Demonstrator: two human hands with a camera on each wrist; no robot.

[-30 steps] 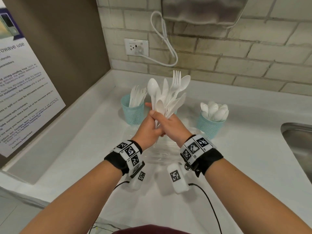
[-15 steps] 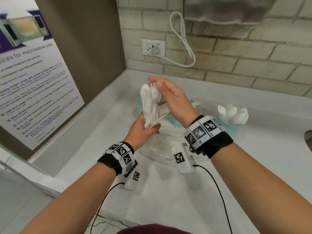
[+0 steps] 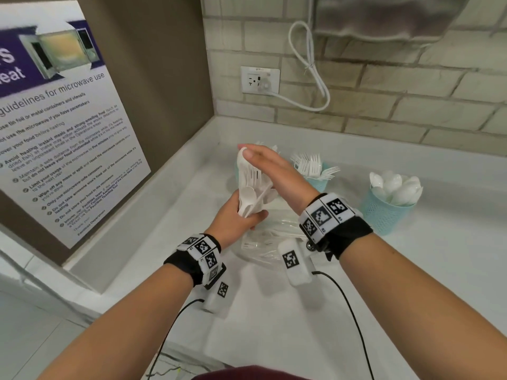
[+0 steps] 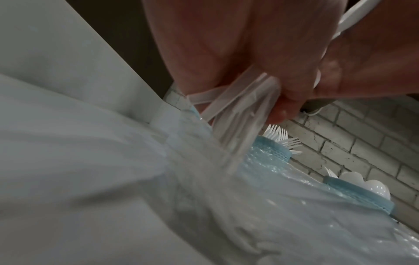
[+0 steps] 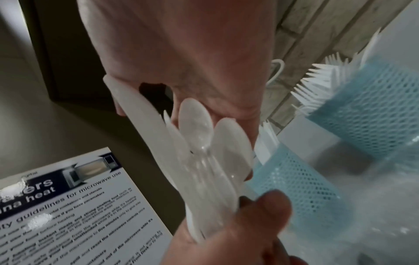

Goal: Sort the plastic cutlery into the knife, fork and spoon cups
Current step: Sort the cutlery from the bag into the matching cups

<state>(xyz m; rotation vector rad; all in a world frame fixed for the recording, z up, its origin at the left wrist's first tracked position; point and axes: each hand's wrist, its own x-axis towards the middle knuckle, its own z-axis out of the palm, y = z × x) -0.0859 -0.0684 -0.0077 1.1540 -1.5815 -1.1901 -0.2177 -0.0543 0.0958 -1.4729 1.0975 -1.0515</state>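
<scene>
White plastic cutlery (image 3: 251, 185), a mixed bunch with spoons and forks plain to see, held up in the air over the counter (image 3: 439, 270), just in front of the cups. Gripped low, by the handles, in the left hand (image 3: 236, 218), with fingers and thumb curled tight round the whole lot. Touched at the top by the right hand (image 3: 274, 171), laid flat along the heads with fingers straight and the thumb tip on a spoon bowl. Not closed round any one piece, as far as could be seen.

Looked like the picking-out step, with the bunch not yet pulled apart. Needed next, most likely: one piece pinched at the head by the right thumb and a finger, slid up and out, then dropped in the cup of its own kind. Needed a softer left grip too, just enough to let one piece go and keep the rest.

Stood right behind the bunch: the blue mesh knife cup (image 5: 294, 188), mostly hidden in the head view. Stood beside that, to the right: the fork cup (image 3: 318, 182), prongs up. Stood further right again, well apart from the hands: the spoon cup (image 3: 384, 212), heaped full. Lay under the hands: a clear bag (image 3: 263, 242), crumpled. Hung on the left: a microwave poster (image 3: 68, 133).
</scene>
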